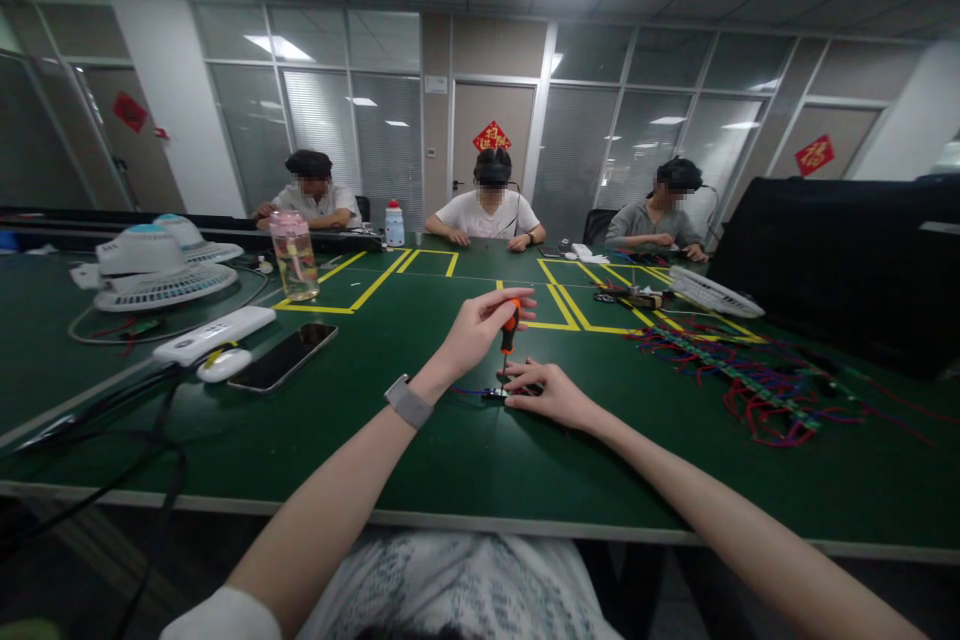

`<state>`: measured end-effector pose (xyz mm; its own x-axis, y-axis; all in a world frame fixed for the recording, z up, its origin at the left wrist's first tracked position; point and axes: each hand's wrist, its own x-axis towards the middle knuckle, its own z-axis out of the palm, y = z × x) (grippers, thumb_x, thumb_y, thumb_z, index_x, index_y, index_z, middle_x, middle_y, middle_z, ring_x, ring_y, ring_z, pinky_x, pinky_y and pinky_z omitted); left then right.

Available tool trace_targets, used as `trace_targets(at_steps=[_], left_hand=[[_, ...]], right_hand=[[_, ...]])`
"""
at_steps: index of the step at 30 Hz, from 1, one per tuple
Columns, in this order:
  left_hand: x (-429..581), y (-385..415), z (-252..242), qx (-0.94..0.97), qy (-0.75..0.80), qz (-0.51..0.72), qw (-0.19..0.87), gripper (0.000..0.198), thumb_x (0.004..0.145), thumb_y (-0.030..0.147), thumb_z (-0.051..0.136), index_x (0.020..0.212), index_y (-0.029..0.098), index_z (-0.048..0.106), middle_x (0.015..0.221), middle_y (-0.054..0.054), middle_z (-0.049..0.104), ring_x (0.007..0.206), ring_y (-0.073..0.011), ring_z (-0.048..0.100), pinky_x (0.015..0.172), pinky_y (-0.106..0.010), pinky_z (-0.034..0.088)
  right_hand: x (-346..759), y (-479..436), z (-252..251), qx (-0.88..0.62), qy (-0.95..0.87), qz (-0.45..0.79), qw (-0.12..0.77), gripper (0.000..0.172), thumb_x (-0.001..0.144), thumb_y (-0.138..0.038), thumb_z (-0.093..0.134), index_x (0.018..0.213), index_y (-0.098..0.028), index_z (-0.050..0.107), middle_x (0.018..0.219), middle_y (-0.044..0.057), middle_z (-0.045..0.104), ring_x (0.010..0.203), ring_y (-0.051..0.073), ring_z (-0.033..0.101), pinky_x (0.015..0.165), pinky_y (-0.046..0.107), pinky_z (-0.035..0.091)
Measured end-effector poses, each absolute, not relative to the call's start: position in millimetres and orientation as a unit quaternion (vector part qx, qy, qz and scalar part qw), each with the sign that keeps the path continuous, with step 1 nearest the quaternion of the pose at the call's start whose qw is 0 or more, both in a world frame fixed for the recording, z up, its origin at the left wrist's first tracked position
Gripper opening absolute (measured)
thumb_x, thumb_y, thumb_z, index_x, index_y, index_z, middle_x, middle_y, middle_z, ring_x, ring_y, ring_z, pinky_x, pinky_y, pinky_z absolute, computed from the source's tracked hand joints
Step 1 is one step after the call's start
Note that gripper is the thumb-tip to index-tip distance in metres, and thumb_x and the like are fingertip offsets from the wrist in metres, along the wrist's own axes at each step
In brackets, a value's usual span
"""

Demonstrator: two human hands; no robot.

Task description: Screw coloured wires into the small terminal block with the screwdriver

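Observation:
An orange-and-black screwdriver stands almost upright, with its handle between the thumb and fingers of my left hand. The blade points down at a small dark board lying on the green tabletop, from which blue and red wires run to the left. Low on the table, my right hand keeps its fingertips against the board's right side, close to the screwdriver's shaft. Those fingers partly cover the board, so its details and the exact tip contact are hidden.
To the right lies a bundle of wired circuit strips before a black monitor. A phone, a white power strip, fans and a pink-capped bottle stand left. Three people sit across the table.

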<state>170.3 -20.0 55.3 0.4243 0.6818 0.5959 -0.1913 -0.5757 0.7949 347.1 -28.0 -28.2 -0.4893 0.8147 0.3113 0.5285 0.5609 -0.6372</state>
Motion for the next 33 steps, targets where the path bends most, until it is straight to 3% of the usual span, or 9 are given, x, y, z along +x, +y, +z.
trace_targets(at_steps=[4, 8, 11, 14, 17, 22, 26, 29, 33], left_hand=[[171.7, -17.3, 50.7, 0.727, 0.220, 0.550, 0.348, 0.025, 0.080, 0.033, 0.062, 0.097, 0.016, 0.068, 0.090, -0.006, 0.065, 0.079, -0.0152, 0.061, 0.075, -0.029, 0.051], [170.3, -15.7, 49.9, 0.738, 0.265, 0.583, 0.211, 0.021, 0.082, 0.030, 0.058, 0.097, 0.020, 0.069, 0.105, -0.007, 0.059, 0.096, -0.0170, 0.057, 0.088, -0.031, 0.046], [170.0, -14.5, 51.6, 0.734, 0.226, 0.563, 0.304, 0.029, 0.089, 0.026, 0.045, 0.107, 0.019, 0.066, 0.106, -0.008, 0.062, 0.099, -0.0174, 0.059, 0.085, -0.030, 0.047], [171.3, -14.2, 52.1, 0.715, 0.205, 0.548, 0.382, 0.029, 0.086, 0.028, 0.051, 0.108, 0.015, 0.066, 0.091, -0.007, 0.067, 0.082, -0.0154, 0.062, 0.077, -0.029, 0.050], [171.9, -14.9, 51.7, 0.715, 0.230, 0.569, 0.336, 0.023, 0.079, 0.030, 0.062, 0.096, 0.017, 0.070, 0.091, -0.006, 0.065, 0.079, -0.0141, 0.060, 0.074, -0.027, 0.050], [169.7, -15.0, 54.2, 0.717, 0.225, 0.575, 0.323, 0.023, 0.084, 0.025, 0.053, 0.099, 0.020, 0.071, 0.112, -0.008, 0.062, 0.109, -0.0189, 0.056, 0.089, -0.030, 0.047], [170.6, -15.9, 54.2, 0.695, 0.185, 0.554, 0.419, 0.029, 0.085, 0.028, 0.053, 0.108, 0.017, 0.067, 0.101, -0.008, 0.069, 0.093, -0.0185, 0.064, 0.082, -0.032, 0.050], [172.4, -16.4, 51.8, 0.685, 0.219, 0.573, 0.393, 0.027, 0.078, 0.030, 0.062, 0.101, 0.016, 0.070, 0.089, -0.006, 0.069, 0.077, -0.0150, 0.063, 0.072, -0.027, 0.051], [173.0, -14.3, 49.7, 0.692, 0.232, 0.588, 0.349, 0.024, 0.079, 0.030, 0.061, 0.097, 0.019, 0.071, 0.103, -0.007, 0.065, 0.088, -0.0146, 0.061, 0.077, -0.026, 0.049]], right_hand=[[346.8, -28.0, -28.1, -0.403, -0.831, 0.235, 0.304, 0.028, 0.075, -0.041, 0.068, 0.096, -0.024, 0.074, 0.120, 0.011, 0.065, 0.120, 0.028, 0.054, 0.110, 0.058, 0.017], [347.0, -28.0, -28.1, -0.400, -0.834, 0.232, 0.301, 0.028, 0.075, -0.041, 0.068, 0.098, -0.025, 0.073, 0.119, 0.011, 0.065, 0.120, 0.028, 0.053, 0.110, 0.057, 0.018], [347.1, -27.6, -28.8, -0.406, -0.833, 0.225, 0.300, 0.028, 0.076, -0.040, 0.068, 0.098, -0.024, 0.073, 0.119, 0.011, 0.065, 0.120, 0.028, 0.053, 0.110, 0.055, 0.020], [347.3, -26.7, -30.0, -0.407, -0.834, 0.221, 0.299, 0.027, 0.076, -0.040, 0.068, 0.096, -0.023, 0.074, 0.119, 0.011, 0.065, 0.120, 0.029, 0.053, 0.110, 0.056, 0.020], [347.6, -26.0, -30.6, -0.403, -0.836, 0.221, 0.299, 0.027, 0.075, -0.040, 0.068, 0.095, -0.023, 0.074, 0.118, 0.011, 0.066, 0.120, 0.029, 0.054, 0.110, 0.057, 0.019], [347.8, -26.3, -29.6, -0.402, -0.836, 0.225, 0.299, 0.026, 0.076, -0.041, 0.068, 0.095, -0.023, 0.074, 0.119, 0.011, 0.065, 0.119, 0.028, 0.054, 0.110, 0.056, 0.019], [347.5, -27.0, -29.2, -0.405, -0.836, 0.224, 0.296, 0.027, 0.077, -0.040, 0.067, 0.096, -0.023, 0.074, 0.118, 0.011, 0.065, 0.120, 0.028, 0.054, 0.110, 0.055, 0.020], [347.0, -27.5, -29.5, -0.407, -0.837, 0.215, 0.296, 0.027, 0.077, -0.040, 0.067, 0.098, -0.023, 0.073, 0.118, 0.011, 0.065, 0.120, 0.029, 0.053, 0.110, 0.056, 0.020], [345.9, -27.9, -29.8, -0.407, -0.842, 0.203, 0.292, 0.030, 0.075, -0.039, 0.069, 0.101, -0.025, 0.072, 0.120, 0.011, 0.065, 0.120, 0.029, 0.053, 0.110, 0.058, 0.019]])
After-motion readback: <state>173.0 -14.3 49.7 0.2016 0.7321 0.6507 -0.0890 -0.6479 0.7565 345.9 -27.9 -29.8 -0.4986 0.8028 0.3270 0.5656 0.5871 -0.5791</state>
